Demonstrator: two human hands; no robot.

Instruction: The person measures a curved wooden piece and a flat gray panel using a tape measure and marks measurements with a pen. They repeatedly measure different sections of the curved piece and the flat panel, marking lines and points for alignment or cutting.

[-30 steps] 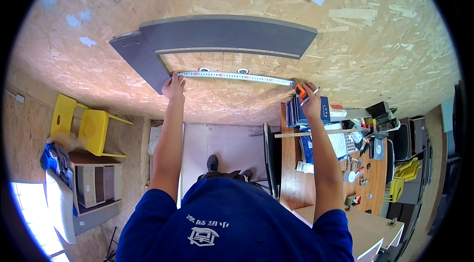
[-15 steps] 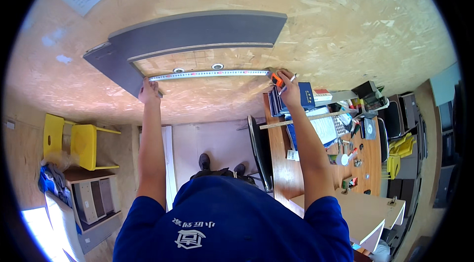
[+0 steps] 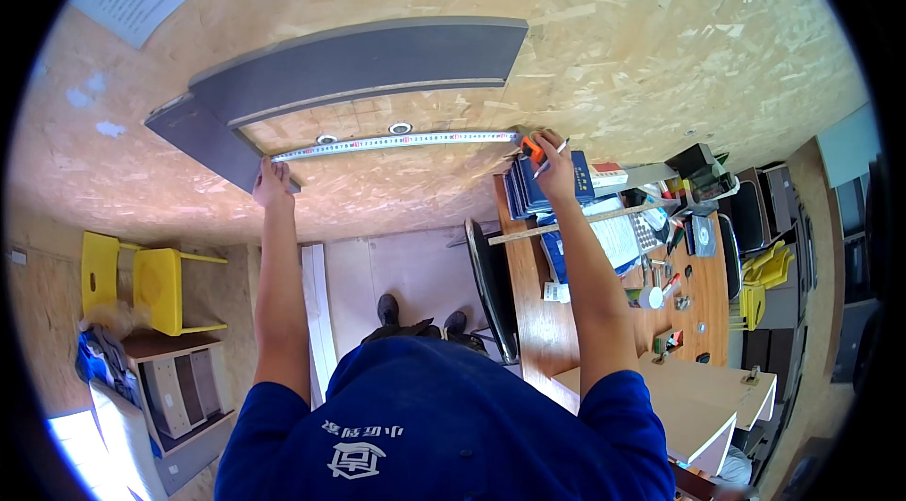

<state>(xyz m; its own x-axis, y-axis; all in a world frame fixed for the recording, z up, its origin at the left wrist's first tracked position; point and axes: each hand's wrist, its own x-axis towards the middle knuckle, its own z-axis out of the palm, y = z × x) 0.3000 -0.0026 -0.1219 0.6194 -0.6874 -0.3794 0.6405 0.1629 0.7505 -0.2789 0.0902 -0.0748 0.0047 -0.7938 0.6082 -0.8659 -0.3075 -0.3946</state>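
1. At far left, a yellow chair [image 3: 159, 289] stands well apart from the work, leaving the arms free.
2. A short grey panel [image 3: 203, 135] slants down the wood-chip board wall [image 3: 661, 67], its upper end meeting the long panel; its inner edge gives the left hand a firm place to press.
3. The left hand [image 3: 273, 182] pinches the free end of the tape strip [image 3: 387, 143] at that edge, presumably to anchor it; whether the end is hooked over the edge, I cannot tell.
4. The long grey panel [image 3: 359, 62] lies above the strip. Between them sit two round metal-rimmed fittings [image 3: 401, 128], which the strip passes just below, so they do not block it.
5. The strip runs nearly level from hand to hand, apparently pulled taut so it does not sag.
6. The right hand [image 3: 554, 166] grips the orange-and-black tape case [image 3: 533, 150] at the other end, with a white pen [image 3: 563, 146] tucked among its fingers, likely so neither must be put down.
7. Below that hand, dark-blue books [image 3: 519, 190] stand on the wooden desk [image 3: 528, 312], against the wall side.
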